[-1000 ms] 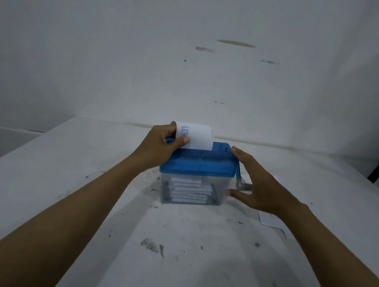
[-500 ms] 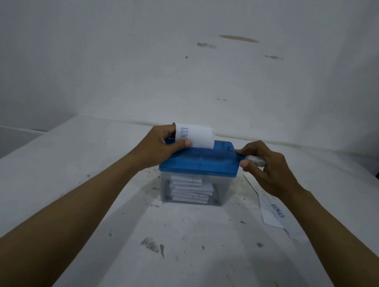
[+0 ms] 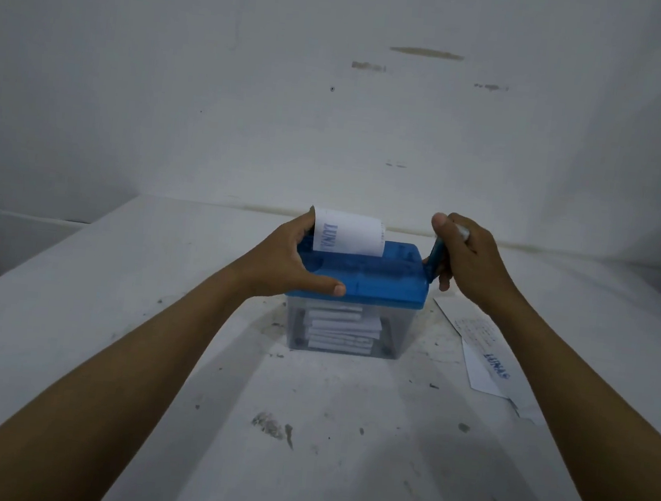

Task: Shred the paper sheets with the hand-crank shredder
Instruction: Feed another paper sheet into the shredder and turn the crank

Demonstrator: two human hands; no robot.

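Observation:
A small shredder with a blue lid (image 3: 378, 280) and a clear bin (image 3: 398, 331) stands on the white table. White paper pieces lie stacked in the bin. A white sheet (image 3: 353, 234) with blue lettering stands upright in the lid's slot. My left hand (image 3: 285, 260) grips the lid's left end, thumb along the front edge, fingers behind the sheet. My right hand (image 3: 468, 260) is curled round the crank handle (image 3: 436, 257) at the lid's right side, and the handle points upward.
Two or three loose white paper sheets (image 3: 486, 360) lie on the table to the right of the shredder, under my right forearm. The white table (image 3: 301, 431) is stained and its far edge meets a white wall.
My right hand took hold of the crank and swung it from low beside the bin up above the lid. My left thumb moved from the sheet to the lid's front edge.

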